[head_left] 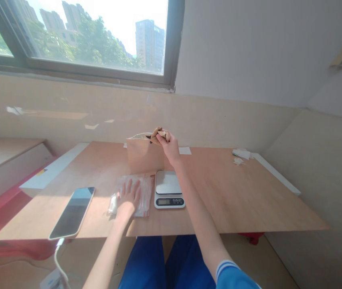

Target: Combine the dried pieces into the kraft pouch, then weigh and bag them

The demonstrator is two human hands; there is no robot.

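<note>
Plywood worktop [233, 196] beneath a window [80, 40] — just behind the kitchen scale [168, 189] stands a kraft paper bag [143, 155], the right grip [167, 143] clamped on crumpled brown pieces [158, 135] at its mouth; left of the scale, the left grip [129, 195] lies spread open on a clear plastic bag [146, 196].

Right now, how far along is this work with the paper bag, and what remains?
Done, it seems: the kraft paper bag stands open on the wooden table. In hand: the right hand holds brown dried pieces at the bag's rim, not yet inside. Left, apparently: the clear plastic bag under the left hand, beside the digital scale.
</note>
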